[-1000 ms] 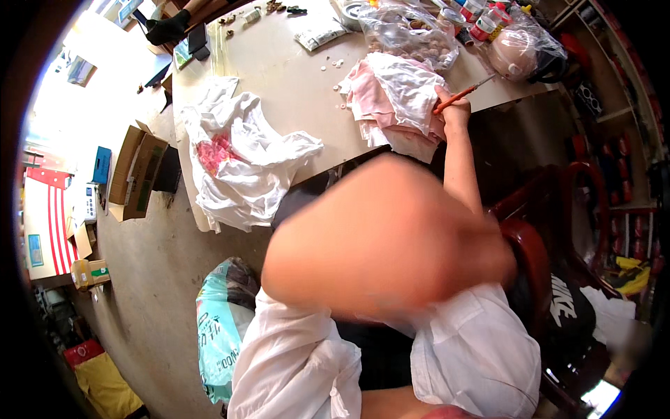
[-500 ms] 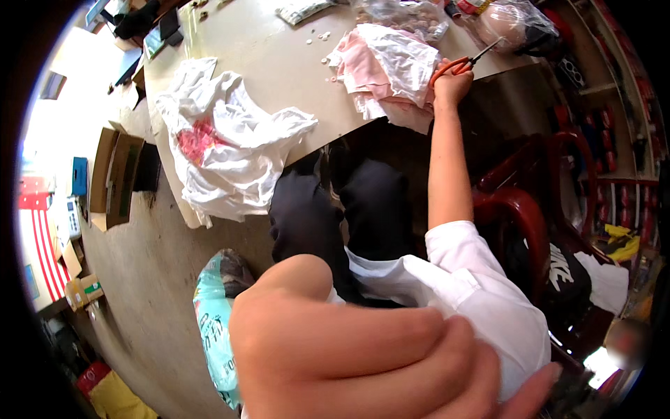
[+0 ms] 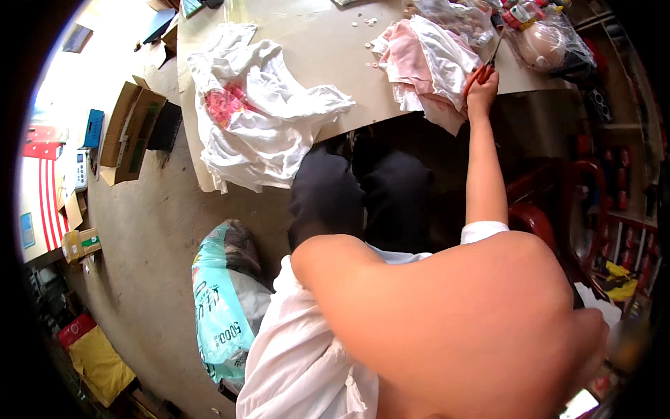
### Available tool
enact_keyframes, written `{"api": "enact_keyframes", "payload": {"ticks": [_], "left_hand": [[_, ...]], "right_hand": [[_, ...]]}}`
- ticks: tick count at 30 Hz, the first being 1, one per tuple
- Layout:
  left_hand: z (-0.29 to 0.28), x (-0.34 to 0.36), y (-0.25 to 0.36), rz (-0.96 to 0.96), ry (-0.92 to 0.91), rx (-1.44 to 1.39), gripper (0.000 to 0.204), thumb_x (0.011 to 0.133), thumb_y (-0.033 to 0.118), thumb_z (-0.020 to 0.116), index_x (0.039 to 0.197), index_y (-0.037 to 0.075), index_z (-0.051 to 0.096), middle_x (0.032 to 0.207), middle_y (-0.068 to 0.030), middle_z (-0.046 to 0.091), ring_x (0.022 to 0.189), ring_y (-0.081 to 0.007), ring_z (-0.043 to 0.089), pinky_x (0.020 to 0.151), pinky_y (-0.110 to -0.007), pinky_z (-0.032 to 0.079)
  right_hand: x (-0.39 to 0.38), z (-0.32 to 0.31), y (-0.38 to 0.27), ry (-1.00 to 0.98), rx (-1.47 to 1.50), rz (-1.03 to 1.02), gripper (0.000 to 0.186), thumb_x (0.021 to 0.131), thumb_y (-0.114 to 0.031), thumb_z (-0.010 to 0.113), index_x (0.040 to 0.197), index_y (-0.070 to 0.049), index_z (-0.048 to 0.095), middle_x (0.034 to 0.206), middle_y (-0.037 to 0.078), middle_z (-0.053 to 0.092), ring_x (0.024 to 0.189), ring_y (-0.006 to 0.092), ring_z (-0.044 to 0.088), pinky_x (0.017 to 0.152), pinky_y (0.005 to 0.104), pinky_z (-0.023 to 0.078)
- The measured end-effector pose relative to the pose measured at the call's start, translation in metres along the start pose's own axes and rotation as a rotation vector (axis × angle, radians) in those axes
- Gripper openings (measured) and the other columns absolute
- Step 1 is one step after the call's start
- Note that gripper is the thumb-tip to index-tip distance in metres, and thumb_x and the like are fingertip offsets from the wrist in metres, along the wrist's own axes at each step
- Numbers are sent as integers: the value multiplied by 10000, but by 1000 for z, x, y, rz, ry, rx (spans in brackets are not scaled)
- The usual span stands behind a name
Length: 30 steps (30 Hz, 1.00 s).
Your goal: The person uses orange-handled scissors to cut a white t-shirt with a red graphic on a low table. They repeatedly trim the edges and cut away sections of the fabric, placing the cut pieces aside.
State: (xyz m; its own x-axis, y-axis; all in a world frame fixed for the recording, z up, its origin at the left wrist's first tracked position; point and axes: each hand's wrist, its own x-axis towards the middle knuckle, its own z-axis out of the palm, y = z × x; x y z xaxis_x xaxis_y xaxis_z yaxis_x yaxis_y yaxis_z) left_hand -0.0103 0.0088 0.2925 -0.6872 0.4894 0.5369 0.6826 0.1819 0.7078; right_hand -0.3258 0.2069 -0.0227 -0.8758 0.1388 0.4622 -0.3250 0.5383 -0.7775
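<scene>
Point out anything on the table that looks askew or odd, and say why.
The white garment lies crumpled and hangs over the edge of the table, unlike the stacked cloths; small pale discs lie loosely scattered.

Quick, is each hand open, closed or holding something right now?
Left hand: close to the camera; cannot tell whether open or closed.
Right hand: closed around orange-handled scissors.

Right arm stretched forward, its fingers curled, left arm bent, close to the camera

Right hand grips orange scissors — beside piled cloths.
</scene>
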Motion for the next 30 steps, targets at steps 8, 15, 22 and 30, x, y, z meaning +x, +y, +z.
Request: {"api": "enact_keyframes", "payload": {"ticks": [8,15,22,30], "left_hand": [[31,14,-42,55,-559,262,139,701,75,626,694,17,500,564,-61,557,522,-200,605,437,-292,447],[46,38,-186,-249,-382,194,168,782,183,632,837,25,644,712,-145,629,749,-342,620,684,-406,490],[100,15,-307,-387,-83,703,559,737,276,699,1183,-8,517,1319,-196,442,1246,-327,406,1009,-395,359],[107,10,-313,-443,-347,720,430,699,322,723,1017,42,655,1239,-134,507,1234,-286,421,1010,-407,359]], "right_hand": [[6,-9,-6,-193,74,-94,174,872,-131,607,857,-32,465,742,37,568,667,125,552,641,272,446],[-4,-15,-21,-196,390,166,177,781,-30,636,905,-15,510,855,56,635,724,135,571,698,261,452],[16,-15,-10,-130,215,135,163,816,-132,666,876,-22,562,789,27,615,754,102,573,702,249,452],[6,-22,-47,473,616,643,151,809,-96,628,759,-4,519,633,76,564,456,121,508,355,257,370]]}}
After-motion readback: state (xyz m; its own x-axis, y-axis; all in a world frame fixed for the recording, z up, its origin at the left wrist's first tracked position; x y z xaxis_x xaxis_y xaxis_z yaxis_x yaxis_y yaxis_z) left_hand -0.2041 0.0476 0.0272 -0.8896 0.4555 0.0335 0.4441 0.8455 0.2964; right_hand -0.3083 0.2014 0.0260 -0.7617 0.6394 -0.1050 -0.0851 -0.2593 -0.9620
